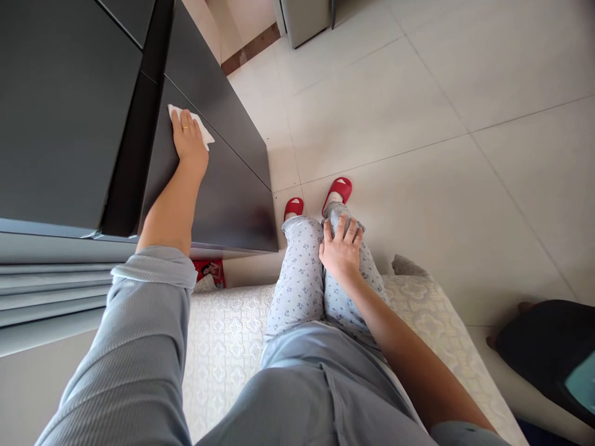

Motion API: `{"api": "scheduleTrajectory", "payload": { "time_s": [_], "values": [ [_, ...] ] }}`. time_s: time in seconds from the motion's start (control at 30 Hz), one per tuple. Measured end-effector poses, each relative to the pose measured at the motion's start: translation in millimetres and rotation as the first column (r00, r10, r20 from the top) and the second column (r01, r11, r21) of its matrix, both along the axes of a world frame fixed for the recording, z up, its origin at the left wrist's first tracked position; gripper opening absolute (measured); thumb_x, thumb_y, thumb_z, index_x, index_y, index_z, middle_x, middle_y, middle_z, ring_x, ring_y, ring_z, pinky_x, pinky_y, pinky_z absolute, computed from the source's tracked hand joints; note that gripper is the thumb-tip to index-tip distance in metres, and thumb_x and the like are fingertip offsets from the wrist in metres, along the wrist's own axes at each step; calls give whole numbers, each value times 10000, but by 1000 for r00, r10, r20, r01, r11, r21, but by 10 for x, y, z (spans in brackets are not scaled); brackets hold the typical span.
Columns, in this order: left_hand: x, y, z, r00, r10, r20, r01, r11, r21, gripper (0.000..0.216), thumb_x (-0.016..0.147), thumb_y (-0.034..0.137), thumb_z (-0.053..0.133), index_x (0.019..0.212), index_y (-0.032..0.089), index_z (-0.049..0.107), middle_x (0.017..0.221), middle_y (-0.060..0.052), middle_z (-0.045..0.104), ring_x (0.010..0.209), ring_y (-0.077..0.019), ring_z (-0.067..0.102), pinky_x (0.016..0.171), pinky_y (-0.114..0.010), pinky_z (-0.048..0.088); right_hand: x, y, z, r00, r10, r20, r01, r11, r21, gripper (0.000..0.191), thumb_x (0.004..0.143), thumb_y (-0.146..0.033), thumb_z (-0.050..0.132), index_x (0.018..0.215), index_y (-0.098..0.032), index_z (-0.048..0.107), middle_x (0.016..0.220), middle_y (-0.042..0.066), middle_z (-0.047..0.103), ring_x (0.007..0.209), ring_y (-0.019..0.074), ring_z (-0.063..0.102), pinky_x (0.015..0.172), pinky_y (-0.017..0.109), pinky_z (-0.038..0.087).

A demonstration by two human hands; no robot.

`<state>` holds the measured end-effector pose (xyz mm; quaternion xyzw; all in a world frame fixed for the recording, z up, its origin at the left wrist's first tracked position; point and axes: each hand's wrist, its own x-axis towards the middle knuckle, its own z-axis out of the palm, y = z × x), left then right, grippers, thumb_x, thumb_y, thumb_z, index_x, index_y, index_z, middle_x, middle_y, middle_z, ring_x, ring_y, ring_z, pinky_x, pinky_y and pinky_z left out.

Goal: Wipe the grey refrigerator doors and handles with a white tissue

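My left hand (pixel 188 139) lies flat, fingers together, pressing a white cloth (pixel 204 131) against the side of a dark cabinet (pixel 218 186). A ring shows on one finger. My right hand (pixel 341 248) rests open on my right knee, fingers spread over patterned pyjama trousers (pixel 302 279). I sit on a cream quilted cushion (pixel 223 341), wearing red slippers (pixel 338 188) on the tiled floor.
The dark cabinet has drawer seams and stands at the left over a grey ribbed surface (pixel 51 285). A red printed packet (pixel 210 271) lies under its edge. Pale floor tiles (pixel 418 124) spread to the right. A dark object (pixel 543 353) sits at the lower right.
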<state>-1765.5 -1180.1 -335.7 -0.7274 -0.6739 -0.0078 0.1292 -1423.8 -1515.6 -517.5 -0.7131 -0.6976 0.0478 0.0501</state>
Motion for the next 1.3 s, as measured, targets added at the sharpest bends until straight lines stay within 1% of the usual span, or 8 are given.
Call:
{"api": "scheduleTrajectory", "payload": {
  "time_s": [0.17,0.4,0.6,0.73,0.87,1.0,1.2,1.3],
  "values": [
    [279,-396,-516,994,39,-106,-61,975,-212,882,1027,603,234,1657,-12,294,1763,-156,204,1664,-271,-31,1314,-489,-202,23,-5,-6,1000,1,4,-1,1000,4,643,994,-291,524,1606,-109,453,1698,320,288,1511,540,337,1169,689,283],
    [492,-1066,-1397,973,-33,-227,-74,892,-446,707,1022,290,305,1667,2,303,1748,-199,217,1667,-240,23,1326,-513,-127,33,10,1,1000,0,-15,0,1000,-17,644,1002,-289,538,1612,-101,449,1697,309,295,1517,543,332,1165,690,300],
    [634,-1941,-2001,971,-100,-217,-62,772,-632,704,975,230,395,1653,41,376,1722,-200,289,1661,-260,102,1339,-492,-93,36,10,-31,1000,13,-16,-13,1000,-6,650,1001,-290,538,1615,-100,436,1697,320,287,1519,549,332,1161,708,294],
    [630,-2357,-2218,977,-134,-166,-21,714,-700,695,962,260,442,1645,135,435,1674,-171,404,1645,-265,188,1349,-509,-44,31,9,-38,1000,25,7,-25,1000,-1,634,1007,-299,513,1608,-110,447,1700,324,282,1517,551,338,1157,706,292],
    [581,-2341,-2191,982,-129,-136,-4,710,-704,715,934,250,458,1633,104,450,1657,-193,422,1632,-274,232,1356,-490,-13,17,5,-31,1000,26,9,-26,1000,1,628,1007,-295,507,1605,-108,460,1699,322,287,1513,556,345,1153,698,305],
    [510,-2066,-1931,985,-109,-133,-2,766,-642,709,951,253,424,1648,120,429,1675,-164,402,1641,-259,209,1351,-517,-41,0,-5,-38,1000,19,-5,-19,1000,15,651,992,-299,522,1605,-90,457,1698,311,296,1516,543,330,1146,716,312],
    [328,-1439,-1168,997,-15,-74,-24,869,-494,708,999,262,323,1669,32,333,1742,-156,268,1666,-239,56,1342,-504,-119,2,-38,-11,1000,22,-18,-22,999,30,603,999,-293,519,1570,-100,507,1683,334,292,1510,559,329,1150,694,303],
    [127,-1034,-686,997,13,72,11,950,-311,721,1049,454,331,1675,95,334,1742,-79,294,1665,-244,-16,1326,-570,-143,9,-60,-1,999,24,-30,-24,1000,14,592,1016,-289,498,1580,-106,493,1686,344,271,1517,566,314,1159,684,292]
  ]
}}
